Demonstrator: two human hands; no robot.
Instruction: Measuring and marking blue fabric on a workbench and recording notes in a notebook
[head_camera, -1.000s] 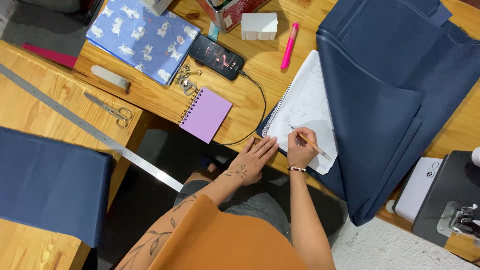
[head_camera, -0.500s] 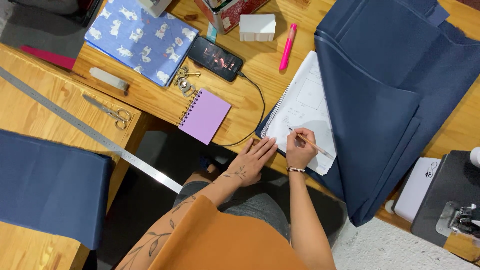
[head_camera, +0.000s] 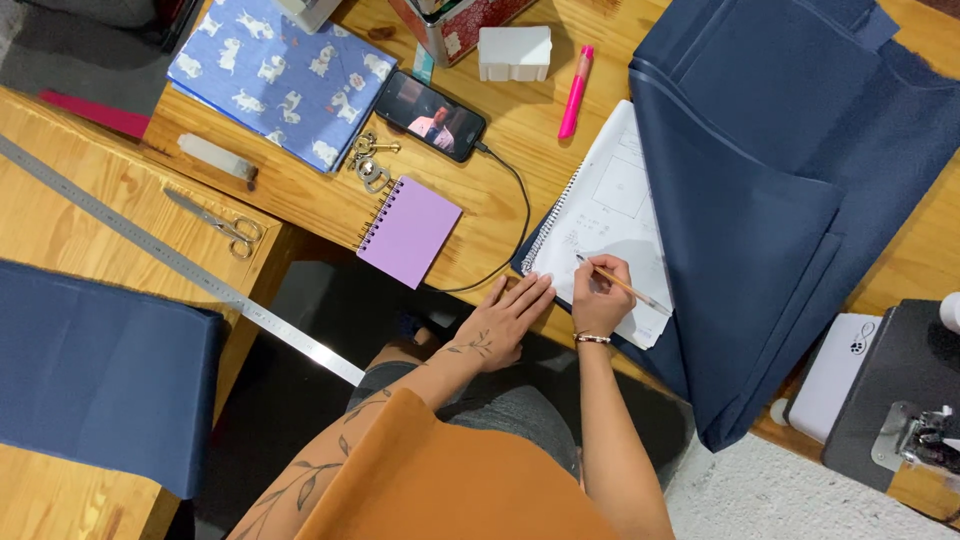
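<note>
Pencil (head_camera: 622, 288) pinched in right hand (head_camera: 601, 300) grip, tip on white spiral notebook (head_camera: 612, 215). Left hand (head_camera: 505, 320) flat, fingers spread, just left of grip, on notebook corner. Sketch boxes drawn above grip; lower page blank. Navy fabric (head_camera: 790, 190) right of grip on wooden surface (head_camera: 500, 130).

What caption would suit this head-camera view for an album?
Right hand pencils notes on a spiral sketchbook beside navy fabric; left hand rests flat on the wooden table.

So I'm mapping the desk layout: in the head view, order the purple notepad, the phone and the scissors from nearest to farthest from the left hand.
From the left hand:
1. Purple notepad, just up-left on the desk.
2. Phone, farther up, plugged into a cable.
3. Scissors, far left, beside the metal ruler.
</note>
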